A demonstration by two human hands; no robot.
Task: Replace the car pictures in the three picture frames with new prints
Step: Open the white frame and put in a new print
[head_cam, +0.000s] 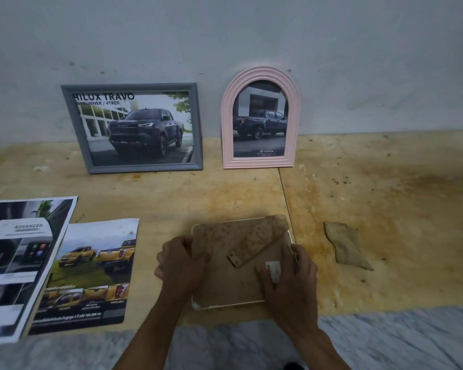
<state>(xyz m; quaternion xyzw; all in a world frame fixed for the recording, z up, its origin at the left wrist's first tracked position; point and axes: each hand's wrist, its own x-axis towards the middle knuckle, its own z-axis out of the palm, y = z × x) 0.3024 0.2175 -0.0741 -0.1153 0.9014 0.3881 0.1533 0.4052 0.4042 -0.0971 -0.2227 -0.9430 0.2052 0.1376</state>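
Third frame (241,279) lies face down on the table (358,209), near its front edge, with the backing board and its fold-out stand (254,244) uppermost. The left hand (179,265) grips the frame's left edge, fingers curled round it. The right hand (286,273) rests on the lower right of the backing, fingers bent over a small pale label; whether its grip is clamped on anything cannot be told.

Grey frame (134,128) and pink arched frame (261,118) stand upright against the wall, well apart from the hands, each showing a dark pickup picture. Whether these are old pictures or replacements cannot be determined.

Two loose prints lie at the table's left: a yellow-truck sheet (91,273) and a dashboard sheet (19,263), which overlaps the former's left edge. A brown scrap (345,247) lies to the right of the face-down frame.

Assessment: the face-down frame appears to be at the opening or closing stage. With two prints unused, at least two replacements likely remain.
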